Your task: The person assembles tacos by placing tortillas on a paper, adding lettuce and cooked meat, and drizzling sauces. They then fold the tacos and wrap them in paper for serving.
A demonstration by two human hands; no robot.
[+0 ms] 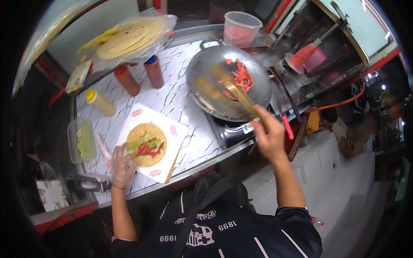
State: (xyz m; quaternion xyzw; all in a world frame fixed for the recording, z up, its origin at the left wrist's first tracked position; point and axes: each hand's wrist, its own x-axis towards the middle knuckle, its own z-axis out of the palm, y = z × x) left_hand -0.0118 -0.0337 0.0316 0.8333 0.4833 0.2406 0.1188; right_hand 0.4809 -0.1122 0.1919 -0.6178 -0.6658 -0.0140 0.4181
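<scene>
My right hand (269, 134) grips gold-coloured tongs (241, 95), whose far end is over the wide metal pan (202, 71), beside reddish cooked meat strips (243, 77). The tongs look slightly smeared by motion. My left hand (123, 167), in a clear plastic glove, has its fingers apart at the left edge of a round flatbread (150, 128). Whether the fingertips press on the bread or only hover, I cannot tell. Shredded lettuce (137, 145) and red meat strips (151, 148) lie on the flatbread, which rests on white printed paper (172, 133).
A lettuce tub (74, 158) stands far left. Behind the paper are a yellow-capped bottle (101, 102), a red bottle (127, 80) and a blue-capped bottle (154, 72). Bagged flatbreads (133, 36) lie at the back. A red-handled knife (287, 127) and meat spit (303, 56) are right.
</scene>
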